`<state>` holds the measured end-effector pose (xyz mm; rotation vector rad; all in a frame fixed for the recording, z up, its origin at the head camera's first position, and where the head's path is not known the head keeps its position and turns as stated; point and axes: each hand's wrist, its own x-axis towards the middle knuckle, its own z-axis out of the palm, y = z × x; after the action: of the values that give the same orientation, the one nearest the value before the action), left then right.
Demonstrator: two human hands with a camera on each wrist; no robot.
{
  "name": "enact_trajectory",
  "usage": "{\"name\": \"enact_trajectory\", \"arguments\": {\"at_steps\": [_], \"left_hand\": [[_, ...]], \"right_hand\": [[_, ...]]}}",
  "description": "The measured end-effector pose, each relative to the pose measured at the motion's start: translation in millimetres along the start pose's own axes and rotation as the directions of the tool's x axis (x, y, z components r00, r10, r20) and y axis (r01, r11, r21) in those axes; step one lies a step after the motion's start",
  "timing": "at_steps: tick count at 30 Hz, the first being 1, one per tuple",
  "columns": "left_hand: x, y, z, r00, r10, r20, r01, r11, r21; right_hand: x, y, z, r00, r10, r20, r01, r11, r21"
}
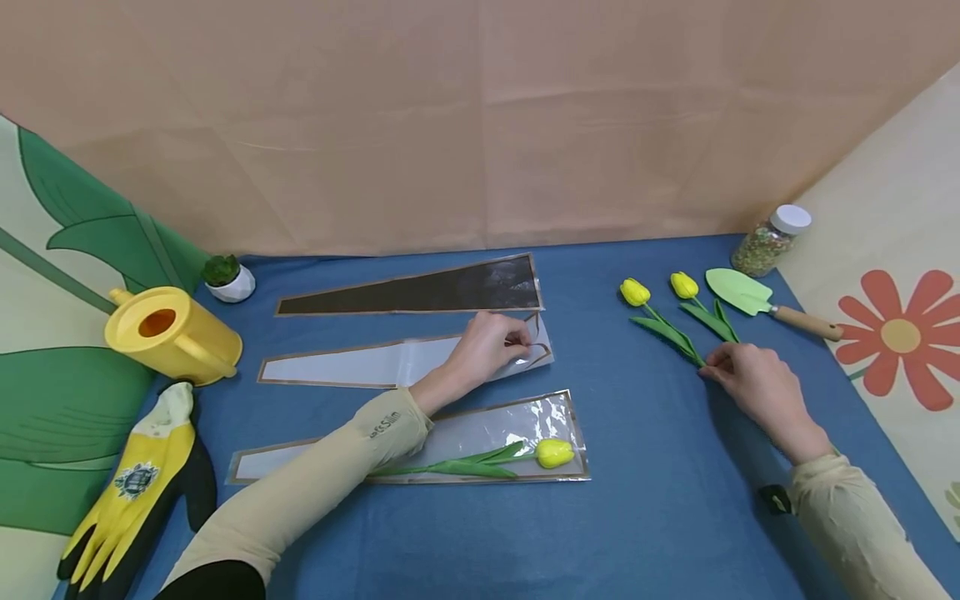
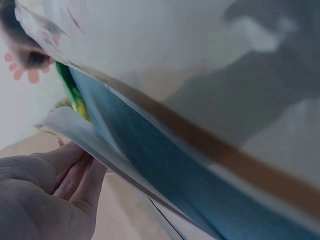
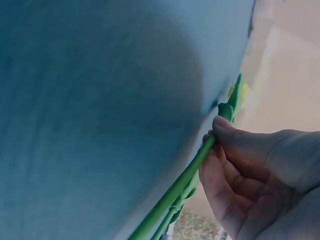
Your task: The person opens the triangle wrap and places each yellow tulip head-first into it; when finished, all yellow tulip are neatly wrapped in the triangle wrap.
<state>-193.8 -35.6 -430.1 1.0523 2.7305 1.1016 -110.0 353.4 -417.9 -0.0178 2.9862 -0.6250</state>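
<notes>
My left hand (image 1: pixel 487 343) pinches the wide end of the middle tapered flower sleeve (image 1: pixel 337 367), white with a brown border. In the left wrist view, the fingers of that hand (image 2: pixel 55 192) are at the edge of its raised film (image 2: pixel 80 131). Off to the right, my right hand (image 1: pixel 757 387) holds the left one of two artificial yellow tulips (image 1: pixel 635 292) by its green stem (image 3: pixel 175 192), between thumb and fingers. The other tulip (image 1: pixel 684 285) lies just beside it. A third tulip (image 1: pixel 553 453) lies on the nearest sleeve (image 1: pixel 480 429), its stem partly behind my left forearm.
A dark sleeve (image 1: pixel 450 287) lies farthest back on the blue cloth (image 1: pixel 615 533). Leftward are a yellow watering can (image 1: pixel 202 342), a potted succulent (image 1: pixel 232 283) and a yellow-black glove (image 1: pixel 142 475). A green trowel (image 1: pixel 738 292) and a white-lidded jar (image 1: pixel 765 246) sit at the right.
</notes>
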Motion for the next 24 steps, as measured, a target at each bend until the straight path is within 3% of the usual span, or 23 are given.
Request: {"name": "enact_trajectory", "arguments": {"at_steps": [11, 24], "left_hand": [[0.0, -1.6, 0.4, 1.0, -0.004, 0.009, 0.004, 1.0, -0.001], [0.7, -2.0, 1.1, 1.0, -0.021, 0.021, 0.021, 1.0, 0.008]], "right_hand": [[-9, -18, -18, 0.985, -0.088, -0.148, 0.091, 0.996, 0.01], [-14, -37, -51, 0.973, -0.03, -0.229, 0.087, 0.966, 0.242]]}}
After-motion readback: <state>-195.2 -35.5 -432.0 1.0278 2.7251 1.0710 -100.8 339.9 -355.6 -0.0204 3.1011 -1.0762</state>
